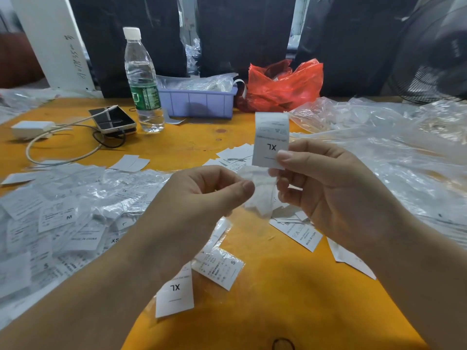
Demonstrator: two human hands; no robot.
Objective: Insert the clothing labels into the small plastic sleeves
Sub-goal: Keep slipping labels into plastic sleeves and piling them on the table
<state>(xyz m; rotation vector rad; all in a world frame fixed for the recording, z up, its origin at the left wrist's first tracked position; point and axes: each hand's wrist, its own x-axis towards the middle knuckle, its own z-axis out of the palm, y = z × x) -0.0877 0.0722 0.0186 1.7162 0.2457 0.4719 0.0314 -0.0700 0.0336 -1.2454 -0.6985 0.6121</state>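
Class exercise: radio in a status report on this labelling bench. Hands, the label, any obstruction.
Right hand pinching XL label upright. Left hand pinching clear plastic sleeve just below it. Label not yet in sleeve. Nothing between them.

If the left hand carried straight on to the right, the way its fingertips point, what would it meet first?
Probably the clear plastic sleeve it already pinches, then the right hand just beyond; depth between them is unclear.

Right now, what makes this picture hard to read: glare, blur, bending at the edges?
Head view: glare streaks the clear plastic bags at right; the plastic sleeve between the left hand and right hand looks smeared; the XL label stays readable; the white board and fan lean with wide-angle distortion.
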